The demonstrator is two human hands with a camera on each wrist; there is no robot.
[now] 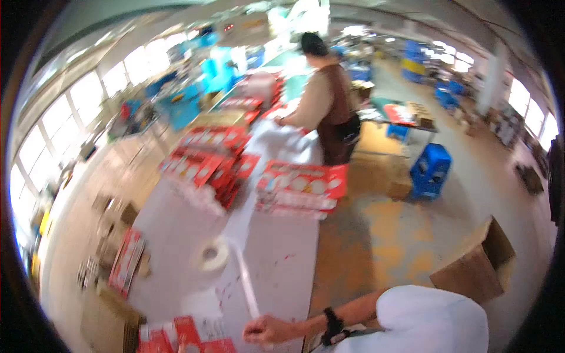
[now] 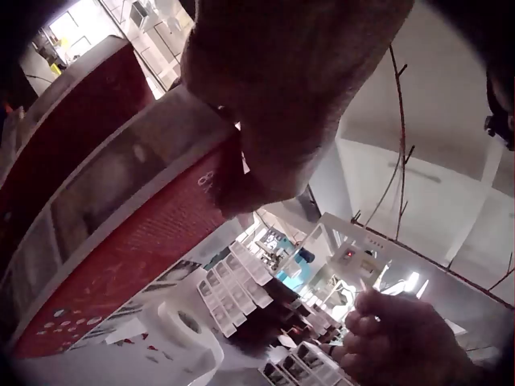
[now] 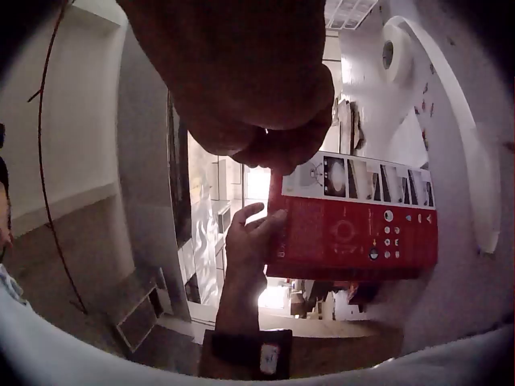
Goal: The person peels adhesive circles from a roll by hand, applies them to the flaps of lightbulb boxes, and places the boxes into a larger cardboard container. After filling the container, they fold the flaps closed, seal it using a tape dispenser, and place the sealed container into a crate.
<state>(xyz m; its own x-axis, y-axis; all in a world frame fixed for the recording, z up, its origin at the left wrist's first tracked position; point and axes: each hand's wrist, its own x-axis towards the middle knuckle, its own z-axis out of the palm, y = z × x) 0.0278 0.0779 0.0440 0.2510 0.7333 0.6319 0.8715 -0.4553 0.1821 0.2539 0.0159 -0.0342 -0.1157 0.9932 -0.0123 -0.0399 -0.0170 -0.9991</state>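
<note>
In the head view my right hand (image 1: 271, 329) has its fingers curled at the end of a white strip (image 1: 247, 282) that runs from a tape roll (image 1: 212, 256). The left wrist view shows a small white tip above the curled fingers of the right hand (image 2: 398, 342). My left hand (image 2: 273, 104) grips the edge of a red printed box (image 2: 153, 233). Seen from the right wrist, the left hand (image 3: 248, 241) is at the end of that red box (image 3: 354, 233), while the right hand (image 3: 265, 104) is just above it. The head view does not show the left hand.
Stacks of red boxes (image 1: 300, 185) stand on the far part of the table (image 1: 282, 253). A person (image 1: 332, 106) works beyond them. More red packages (image 1: 188, 335) are at the near edge. An open carton (image 1: 471, 270) stands on the floor at the right.
</note>
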